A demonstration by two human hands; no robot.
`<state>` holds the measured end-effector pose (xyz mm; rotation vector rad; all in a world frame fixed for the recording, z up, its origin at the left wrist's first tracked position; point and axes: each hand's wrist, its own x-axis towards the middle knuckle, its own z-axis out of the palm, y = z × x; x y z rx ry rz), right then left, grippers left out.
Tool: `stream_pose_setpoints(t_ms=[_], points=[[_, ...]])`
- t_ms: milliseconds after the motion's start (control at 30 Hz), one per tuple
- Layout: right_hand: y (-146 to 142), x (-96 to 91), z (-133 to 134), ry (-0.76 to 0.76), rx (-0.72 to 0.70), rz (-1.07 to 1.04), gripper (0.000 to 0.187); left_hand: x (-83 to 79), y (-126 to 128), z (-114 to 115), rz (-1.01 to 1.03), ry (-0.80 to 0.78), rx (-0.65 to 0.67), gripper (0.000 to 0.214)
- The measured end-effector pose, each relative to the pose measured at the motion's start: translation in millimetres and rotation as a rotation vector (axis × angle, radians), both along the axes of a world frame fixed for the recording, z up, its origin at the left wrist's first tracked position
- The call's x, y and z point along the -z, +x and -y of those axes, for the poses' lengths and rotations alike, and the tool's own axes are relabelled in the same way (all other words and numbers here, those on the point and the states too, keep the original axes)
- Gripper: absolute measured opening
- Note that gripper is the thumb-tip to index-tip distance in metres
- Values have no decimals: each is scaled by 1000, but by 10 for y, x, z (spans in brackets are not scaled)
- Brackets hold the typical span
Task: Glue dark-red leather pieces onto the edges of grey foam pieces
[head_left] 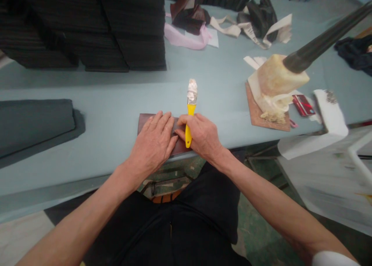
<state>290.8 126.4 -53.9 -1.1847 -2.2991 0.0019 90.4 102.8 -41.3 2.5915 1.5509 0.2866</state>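
A dark brown flat piece, which looks like leather, (143,121) lies at the table's front edge, partly covered by my hands. My left hand (153,141) rests flat on it with the fingers stretched out. Beside it, my right hand (205,136) grips a paintbrush (190,111) with a yellow handle. The brush points away from me, and its bristles are coated in whitish stuff. The thumb and forefinger of the right hand also touch or hover at the brown piece, close to the left thumb; whether they pinch it I cannot tell.
Tall stacks of black sheets (142,33) stand at the back left. A dark folded piece (35,122) lies at left. On the right, a glue-crusted container (279,76) with a black tube sits on a brown board (255,111), near a red packet (303,105). Scraps (190,16) lie behind.
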Motion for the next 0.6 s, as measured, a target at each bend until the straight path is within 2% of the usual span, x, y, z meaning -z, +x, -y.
stream_pose_setpoints(t_ms=[233, 467, 600], points=[[-49, -3, 63, -34, -79, -56, 16, -13, 20, 24, -14, 13, -17, 63], [-20, 92, 132, -113, -16, -190, 14, -57, 9, 57, 19, 22, -127, 70], [8, 138, 192, -98, 66, -219, 14, 7, -84, 92, 45, 17, -213, 77]])
